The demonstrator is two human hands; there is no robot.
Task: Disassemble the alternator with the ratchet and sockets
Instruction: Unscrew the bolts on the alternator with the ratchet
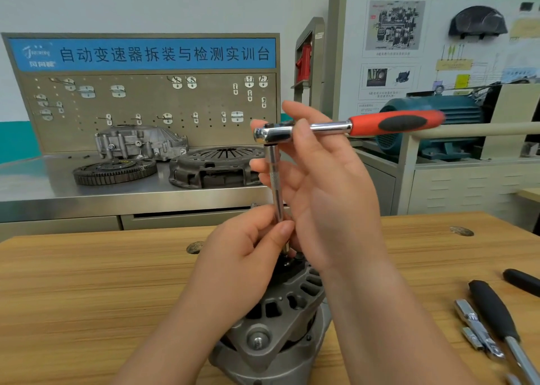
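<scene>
Alternator (280, 320) sits at the near edge of a wooden table (87, 282), straight below my camera, with its grey slotted housing facing up and a threaded stud showing on a lug low in the view. A chrome extension bar (274, 177) rises upright from its top. On the bar sits a ratchet (350, 126), whose red and black handle points level to the right and looks slightly blurred. The left hand (248, 256) pinches the lower end of the bar between thumb and curled fingers, just above the alternator. The right hand (327, 186) grasps the ratchet's head, thumb over the top and fingers curled behind the upper bar. Both hands block my sight of the spot where the bar meets the alternator, so I cannot tell which socket or fastener is there. The right forearm also covers the housing's right side. On the table to the right lie black-handled tools (493, 311) and, just beside them, small chrome pieces (473, 326). Beyond the table stands a steel workbench (35, 180) carrying a toothed flywheel (114, 171), a clutch cover (216, 165) and a cast metal housing (140, 143). Behind these is a pegboard (146, 101) of hooks under a blue banner. At far right a teal electric motor (432, 139) is partly hidden by the ratchet handle, and a display board (409, 34) of diagrams stands above it.
</scene>
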